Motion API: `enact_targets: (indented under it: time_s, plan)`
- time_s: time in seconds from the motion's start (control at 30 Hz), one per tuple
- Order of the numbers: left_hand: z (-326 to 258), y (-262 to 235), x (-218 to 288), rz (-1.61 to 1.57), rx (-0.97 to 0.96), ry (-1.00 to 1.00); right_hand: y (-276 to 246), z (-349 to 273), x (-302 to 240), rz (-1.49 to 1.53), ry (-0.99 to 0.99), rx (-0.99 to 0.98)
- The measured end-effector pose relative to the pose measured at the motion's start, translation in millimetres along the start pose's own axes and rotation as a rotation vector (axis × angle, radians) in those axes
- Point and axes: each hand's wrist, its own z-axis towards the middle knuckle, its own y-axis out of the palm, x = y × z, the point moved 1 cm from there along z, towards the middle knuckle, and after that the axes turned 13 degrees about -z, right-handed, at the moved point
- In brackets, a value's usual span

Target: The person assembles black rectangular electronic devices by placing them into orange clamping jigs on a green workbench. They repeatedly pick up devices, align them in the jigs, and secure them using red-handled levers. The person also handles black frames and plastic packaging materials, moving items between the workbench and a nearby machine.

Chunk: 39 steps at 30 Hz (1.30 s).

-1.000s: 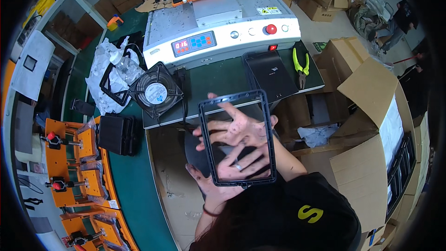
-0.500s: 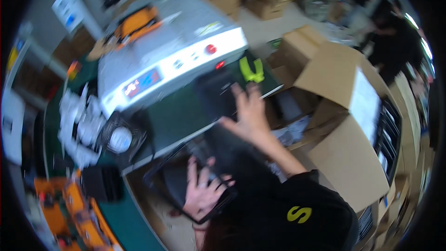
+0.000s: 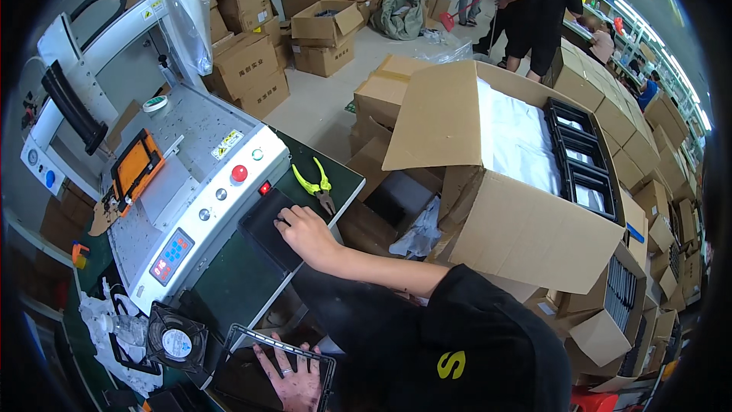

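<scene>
Glinting black rectangular frame, slim-sided, at the left hand.

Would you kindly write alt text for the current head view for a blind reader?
A person's right hand touches a black panel on a green table, beside yellow-green pliers; the spread left hand shows within a thin black frame. A white machine stands beyond; an open cardboard box is at right.

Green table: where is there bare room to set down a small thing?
Free: the green tabletop between the black fan and the flat black panel, bordered by the white machine and the table's front edge. Crowded: left end, with fan, crumpled white plastic and clear bottle; right end, with panel, right hand and yellow-green pliers.
</scene>
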Motion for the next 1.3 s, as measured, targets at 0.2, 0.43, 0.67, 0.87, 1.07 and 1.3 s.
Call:
enact_targets:
  time_s: [0.2, 0.43, 0.67, 0.87, 1.07, 1.3]
  plan:
    - [-9, -46, 20, 0.144, 0.165, -0.084, 4, 18, -13, 0.289, -0.023, 0.006]
    - [-6, 17, -5, 0.017, -0.097, 0.0, 8, 27, -81, 0.859, -0.185, -0.027]
    - [-20, -6, 6, 0.08, 0.178, 0.046, -41, 8, -25, 0.375, 0.078, 0.181]
    - [-9, -1, 12, -0.257, 0.097, 0.105, -32, -31, -6, 0.145, 0.092, -0.232]
    - [-6, 8, 13, -0.229, 0.078, 0.138, -37, -27, -9, 0.132, 0.074, -0.184]
    - [-10, 5, 5, -0.257, 0.022, 0.138, -38, -14, -26, 0.264, -0.185, -0.164]
